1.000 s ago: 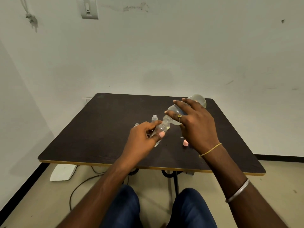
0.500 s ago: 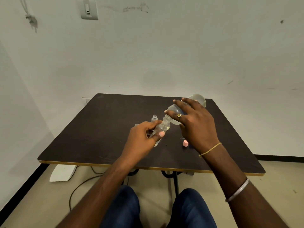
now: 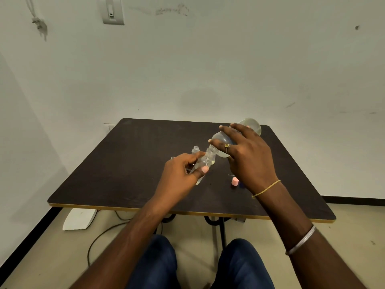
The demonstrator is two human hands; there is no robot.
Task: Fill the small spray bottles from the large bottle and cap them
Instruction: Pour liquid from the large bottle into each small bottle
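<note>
My right hand (image 3: 246, 155) grips the large clear bottle (image 3: 251, 126), tipped down to the left with its base raised and its mouth against the neck of a small clear spray bottle (image 3: 205, 161). My left hand (image 3: 183, 174) holds that small bottle tilted up toward the large one; pale yellowish liquid shows near the joined mouths. Another small open bottle (image 3: 195, 150) stands upright on the dark table (image 3: 125, 163) just behind my left hand. A third one (image 3: 173, 158) peeks out left of my fingers. A pink cap (image 3: 235, 181) lies on the table below my right hand.
A dark blue piece (image 3: 241, 185) lies beside the pink cap, partly hidden by my right wrist. The table's near edge (image 3: 187, 212) runs above my knees. A white wall stands behind the table, and a cable and a white slab lie on the floor at the left.
Almost nothing has moved; both hands keep the two bottles mouth to mouth in the same tilt.
</note>
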